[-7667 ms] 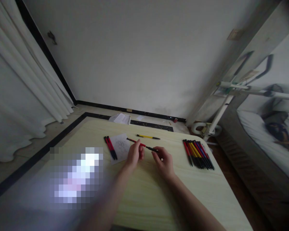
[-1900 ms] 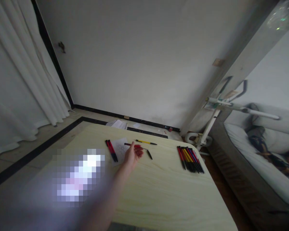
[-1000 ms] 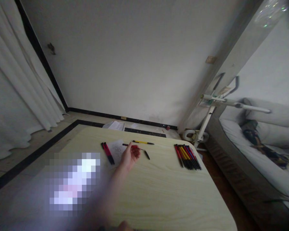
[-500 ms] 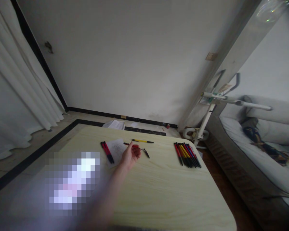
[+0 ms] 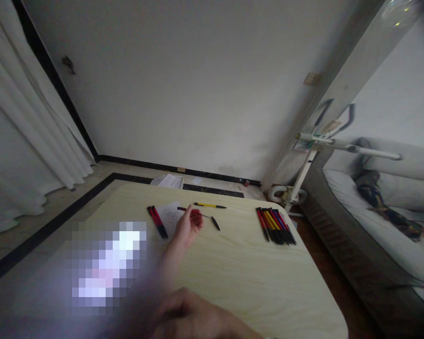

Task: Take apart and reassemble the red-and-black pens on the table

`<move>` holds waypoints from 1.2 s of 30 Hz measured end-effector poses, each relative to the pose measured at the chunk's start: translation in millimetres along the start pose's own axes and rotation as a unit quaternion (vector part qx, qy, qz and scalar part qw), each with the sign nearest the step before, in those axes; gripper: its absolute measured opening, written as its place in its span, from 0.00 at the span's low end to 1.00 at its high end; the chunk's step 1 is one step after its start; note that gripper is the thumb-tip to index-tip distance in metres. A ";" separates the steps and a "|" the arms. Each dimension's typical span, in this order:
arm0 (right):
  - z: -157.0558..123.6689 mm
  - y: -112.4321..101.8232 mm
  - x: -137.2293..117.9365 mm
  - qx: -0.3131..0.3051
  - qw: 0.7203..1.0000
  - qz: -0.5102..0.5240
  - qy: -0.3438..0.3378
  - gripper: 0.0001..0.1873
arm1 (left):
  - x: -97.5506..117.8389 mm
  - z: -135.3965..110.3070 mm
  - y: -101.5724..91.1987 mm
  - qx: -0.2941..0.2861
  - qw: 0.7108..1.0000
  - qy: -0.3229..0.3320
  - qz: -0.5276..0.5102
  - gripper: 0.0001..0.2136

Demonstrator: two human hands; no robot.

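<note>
My left hand [image 5: 190, 225] is above the table with its fingers curled round a red pen barrel [image 5: 197, 212]. A black end of the barrel sticks out to the left, and a thin refill seems to stick out to the right. Just right of the hand, a black pen part [image 5: 216, 223] lies on the table. Beyond the fingers is a yellow pen [image 5: 210, 205]. A sheet of paper with drawings [image 5: 169, 214] lies partly behind the hand, with two red pens [image 5: 157, 222] across its left side. Low in view, my right hand [image 5: 183, 313] is by my left forearm, blurred, its fingers mostly hidden.
Several red, yellow and blue pens [image 5: 275, 226] lie side by side on the right of the pale wooden table [image 5: 254, 282]. An open box with papers [image 5: 167, 181] sits behind the table. Exercise equipment [image 5: 304, 174] and a sofa [image 5: 381, 226] stand to the right.
My right hand has come into view at the bottom. My left hand has shifted slightly left with the red barrel, and the black part now lies apart from it.
</note>
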State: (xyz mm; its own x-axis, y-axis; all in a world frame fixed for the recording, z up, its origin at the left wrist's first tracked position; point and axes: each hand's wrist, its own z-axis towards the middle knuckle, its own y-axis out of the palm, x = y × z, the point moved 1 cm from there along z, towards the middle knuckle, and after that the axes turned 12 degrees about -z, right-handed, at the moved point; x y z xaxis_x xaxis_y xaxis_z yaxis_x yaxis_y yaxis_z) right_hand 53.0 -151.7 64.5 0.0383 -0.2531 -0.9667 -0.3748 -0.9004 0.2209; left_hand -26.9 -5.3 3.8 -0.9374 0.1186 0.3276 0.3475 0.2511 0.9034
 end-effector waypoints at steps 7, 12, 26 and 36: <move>-21.7 -116.5 -30.4 0.512 0.805 -0.271 -0.128 0.09 | -4.1 0.1 2.4 0.022 0.999 0.025 0.034 0.10; -12.5 -146.8 -5.9 0.541 0.744 -0.382 -0.091 0.12 | -7.2 -1.4 3.0 0.030 0.997 0.022 0.071 0.10; -23.7 -156.0 13.7 0.569 0.749 -0.321 -0.110 0.10 | -19.6 -5.6 4.0 -0.025 0.975 0.023 0.222 0.14; -23.4 -157.2 19.2 0.548 0.783 -0.271 -0.112 0.11 | -16.4 -16.2 13.2 -0.120 0.968 -0.030 0.219 0.15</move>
State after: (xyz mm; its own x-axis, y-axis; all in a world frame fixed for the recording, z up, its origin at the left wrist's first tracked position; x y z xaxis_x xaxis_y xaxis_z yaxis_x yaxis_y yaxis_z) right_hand 134.3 -23.3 14.3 0.3497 0.2412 -0.9053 -0.9345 0.0209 -0.3554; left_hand -7.3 -19.5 14.8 -0.6954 0.2199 0.6841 0.6890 -0.0663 0.7217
